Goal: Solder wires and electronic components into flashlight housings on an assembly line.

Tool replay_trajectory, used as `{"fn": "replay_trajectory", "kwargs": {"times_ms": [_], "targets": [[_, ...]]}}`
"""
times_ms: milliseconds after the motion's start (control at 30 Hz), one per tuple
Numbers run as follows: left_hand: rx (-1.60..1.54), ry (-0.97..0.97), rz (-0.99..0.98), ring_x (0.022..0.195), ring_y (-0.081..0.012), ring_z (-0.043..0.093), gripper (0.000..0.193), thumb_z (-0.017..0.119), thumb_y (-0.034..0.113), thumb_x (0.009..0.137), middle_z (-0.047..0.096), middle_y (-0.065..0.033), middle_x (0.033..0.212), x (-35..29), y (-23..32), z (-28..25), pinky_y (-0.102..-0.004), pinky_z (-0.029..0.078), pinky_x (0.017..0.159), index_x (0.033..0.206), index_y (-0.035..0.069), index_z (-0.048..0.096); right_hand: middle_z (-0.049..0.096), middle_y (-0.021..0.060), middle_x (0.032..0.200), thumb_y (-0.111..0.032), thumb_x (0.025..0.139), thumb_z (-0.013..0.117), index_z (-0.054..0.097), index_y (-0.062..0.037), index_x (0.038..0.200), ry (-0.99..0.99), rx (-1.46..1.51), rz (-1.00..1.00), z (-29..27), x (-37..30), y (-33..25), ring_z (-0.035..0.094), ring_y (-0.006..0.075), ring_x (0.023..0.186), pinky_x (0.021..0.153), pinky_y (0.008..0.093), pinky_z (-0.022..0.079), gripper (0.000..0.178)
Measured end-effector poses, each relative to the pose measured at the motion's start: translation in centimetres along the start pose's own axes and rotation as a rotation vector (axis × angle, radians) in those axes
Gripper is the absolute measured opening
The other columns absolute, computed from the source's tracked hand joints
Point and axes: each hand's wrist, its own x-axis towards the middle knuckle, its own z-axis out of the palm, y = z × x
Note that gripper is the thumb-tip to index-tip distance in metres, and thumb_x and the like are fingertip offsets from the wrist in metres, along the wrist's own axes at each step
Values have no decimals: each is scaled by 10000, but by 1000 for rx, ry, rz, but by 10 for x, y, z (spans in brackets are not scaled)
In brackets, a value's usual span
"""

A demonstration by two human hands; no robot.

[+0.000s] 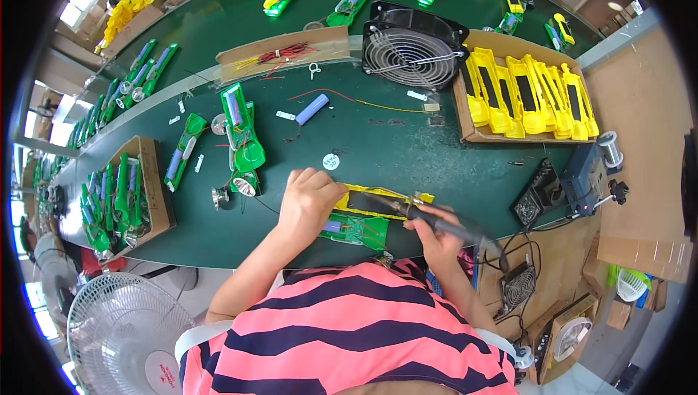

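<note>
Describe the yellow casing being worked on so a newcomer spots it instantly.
At the green table, find the near edge by the striped shirt. Between the left hand and right hand, the yellow casing lies just beyond a green casing. Unlike the boxed yellow ones, it's under the soldering iron.

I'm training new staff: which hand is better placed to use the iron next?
Right, I'd judge. The right hand already grips the iron, which points over the yellow case; the left hand is at the case's left end, apparently steadying it.
</note>
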Motion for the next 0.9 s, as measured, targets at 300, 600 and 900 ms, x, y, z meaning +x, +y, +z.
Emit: {"fn": "replay_trajectory", "kwargs": {"times_ms": [300,600,900], "targets": [[-49,-332,-11,788,-279,523,157,522,-48,613,521,-126,748,10,-8,1,-359,429,700,724,31,601,584,101,657,-27,801,572,524,47,892,120,182,390,6,5,19,575,135,547,506,236,482,126],[-69,-331,-21,767,-293,526,78,535,-32,668,506,-128,729,12,-8,1,-371,438,656,729,3,570,578,117,632,-21,796,549,523,48,878,94,129,448,12,10,15,572,150,535,496,253,470,110],[-28,-352,-69,772,-296,534,103,506,-46,666,509,-132,741,11,-11,3,-365,449,668,727,5,571,595,132,661,-23,802,548,531,54,884,98,80,427,17,9,15,583,156,553,494,238,467,113]]}}
